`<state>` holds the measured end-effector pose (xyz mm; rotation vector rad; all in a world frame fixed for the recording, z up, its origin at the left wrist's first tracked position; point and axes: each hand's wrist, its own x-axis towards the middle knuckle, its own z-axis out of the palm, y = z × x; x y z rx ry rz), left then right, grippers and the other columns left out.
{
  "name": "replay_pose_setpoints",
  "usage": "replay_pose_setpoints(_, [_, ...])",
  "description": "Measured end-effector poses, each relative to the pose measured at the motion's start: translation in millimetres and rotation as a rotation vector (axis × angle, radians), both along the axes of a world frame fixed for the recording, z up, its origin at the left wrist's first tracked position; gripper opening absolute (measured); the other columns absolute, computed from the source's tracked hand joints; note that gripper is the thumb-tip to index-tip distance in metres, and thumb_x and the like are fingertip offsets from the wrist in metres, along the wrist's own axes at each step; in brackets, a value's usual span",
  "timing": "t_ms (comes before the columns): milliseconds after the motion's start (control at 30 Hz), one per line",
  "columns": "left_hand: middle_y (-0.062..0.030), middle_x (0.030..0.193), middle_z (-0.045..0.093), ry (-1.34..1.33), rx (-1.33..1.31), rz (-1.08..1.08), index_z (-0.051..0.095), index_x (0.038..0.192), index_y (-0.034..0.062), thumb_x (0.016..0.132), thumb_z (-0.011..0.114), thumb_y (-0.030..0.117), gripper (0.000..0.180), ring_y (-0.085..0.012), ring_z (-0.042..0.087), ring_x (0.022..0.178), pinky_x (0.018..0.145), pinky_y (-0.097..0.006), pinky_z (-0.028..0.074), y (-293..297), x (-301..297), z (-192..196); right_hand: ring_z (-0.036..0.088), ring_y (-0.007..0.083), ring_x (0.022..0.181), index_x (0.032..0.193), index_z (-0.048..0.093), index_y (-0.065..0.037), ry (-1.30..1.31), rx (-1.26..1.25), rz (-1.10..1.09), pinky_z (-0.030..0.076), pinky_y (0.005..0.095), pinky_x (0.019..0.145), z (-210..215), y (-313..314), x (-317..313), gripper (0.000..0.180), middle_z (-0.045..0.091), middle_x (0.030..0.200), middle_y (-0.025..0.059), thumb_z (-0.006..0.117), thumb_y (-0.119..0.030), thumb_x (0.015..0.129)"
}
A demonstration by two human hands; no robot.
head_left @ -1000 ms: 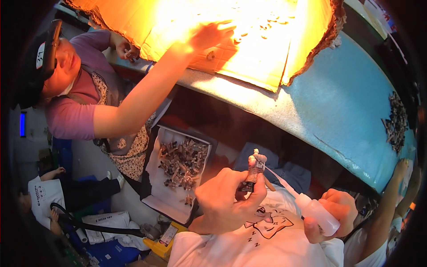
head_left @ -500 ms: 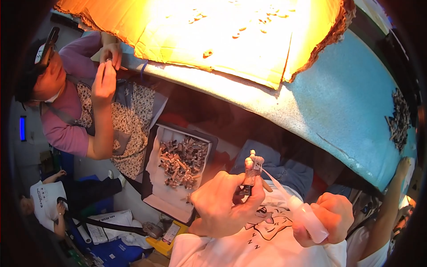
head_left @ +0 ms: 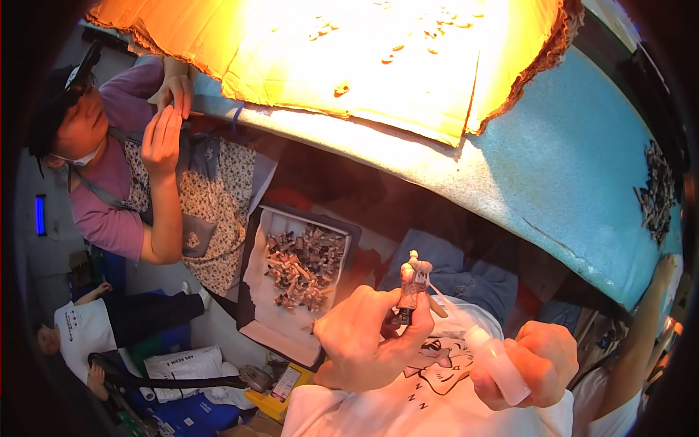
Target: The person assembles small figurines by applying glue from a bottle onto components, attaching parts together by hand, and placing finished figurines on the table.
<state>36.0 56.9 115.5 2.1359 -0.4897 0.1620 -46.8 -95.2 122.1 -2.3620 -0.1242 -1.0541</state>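
My left hand (head_left: 364, 341) is closed around the lower part of a small figurine (head_left: 413, 282), its fingers pinching the dark base. The figurine stands upright, with a pale head and a brownish body. Closed in my right hand (head_left: 540, 363) is a translucent white squeeze bottle (head_left: 502, 370), lying tilted. Its thin nozzle points up and left to the figurine's right side; whether the tip touches cannot be made out. Both hands are above my lap, in front of a white shirt with a printed cartoon.
Left of my hands, a lined box (head_left: 280, 331) holds a pile of small figurines (head_left: 306, 266). Brightly lit cardboard (head_left: 291, 80) lies on the blue table (head_left: 568, 175), carrying small pieces. More dark pieces (head_left: 655, 193) lie at its right end. A co-worker (head_left: 109, 197) sits at the left, hands raised.
The squeeze bottle has tilted slightly, its body shifting left, with the nozzle still beside the figurine. My left hand keeps its grip. The co-worker's hands have moved a little left and down.
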Motion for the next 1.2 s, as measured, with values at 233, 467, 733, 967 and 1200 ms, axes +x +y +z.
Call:
replay_pose_setpoints(233, [-0.0033,0.053,0.052,0.039,-0.020,0.008,0.055,0.065,0.0012,0.058,0.068,-0.002,0.016,-0.0043,0.045,0.040,0.035,-0.017,0.033,1,1,-2,0.033,0.0132,0.034,0.063,0.051,-0.004,-0.044,0.004,0.001,0.023,0.0236,0.033,-3,1,3,0.033,0.037,0.043,0.0008,0.069,-0.030,0.055])
replay_pose_setpoints(467, [-0.0040,0.054,0.054,0.051,-0.010,-0.002,0.055,0.065,0.0010,0.058,0.068,-0.002,0.015,-0.0041,0.045,0.041,0.035,-0.017,0.033,7,-1,-1,0.033,0.0138,0.034,0.063,0.051,-0.005,-0.049,0.001,-0.008,0.022,0.0245,0.033,-2,9,0,0.034,0.036,0.043,0.0008,0.069,-0.032,0.055])
replay_pose_setpoints(733, [-0.0011,0.048,0.047,-0.013,-0.002,-0.003,0.055,0.066,0.0027,0.059,0.070,0.003,0.016,-0.0077,0.041,0.034,0.030,-0.021,0.031,8,-1,-4,0.032,0.0129,0.034,0.062,0.051,-0.006,-0.144,0.006,-0.017,0.020,0.0245,0.033,-8,11,0,0.033,0.034,0.042,0.0003,0.070,-0.032,0.054])
replay_pose_setpoints(967, [-0.0009,0.048,0.046,-0.029,-0.020,-0.018,0.055,0.065,0.0025,0.058,0.070,0.003,0.016,-0.0074,0.040,0.033,0.030,-0.020,0.030,8,-2,-5,0.029,0.0119,0.032,0.061,0.051,-0.007,-0.216,0.029,-0.057,0.017,0.0240,0.032,-9,17,8,0.035,0.032,0.040,-0.0014,0.071,-0.035,0.054])
replay_pose_setpoints(1200, [-0.0008,0.048,0.047,-0.091,-0.008,-0.025,0.056,0.067,0.0021,0.058,0.069,0.002,0.016,-0.0084,0.040,0.035,0.031,-0.020,0.032,8,-3,-4,0.028,0.0100,0.031,0.061,0.052,-0.008,-0.194,0.030,-0.024,0.016,0.0236,0.031,-2,16,7,0.033,0.035,0.040,-0.0028,0.071,-0.033,0.052])
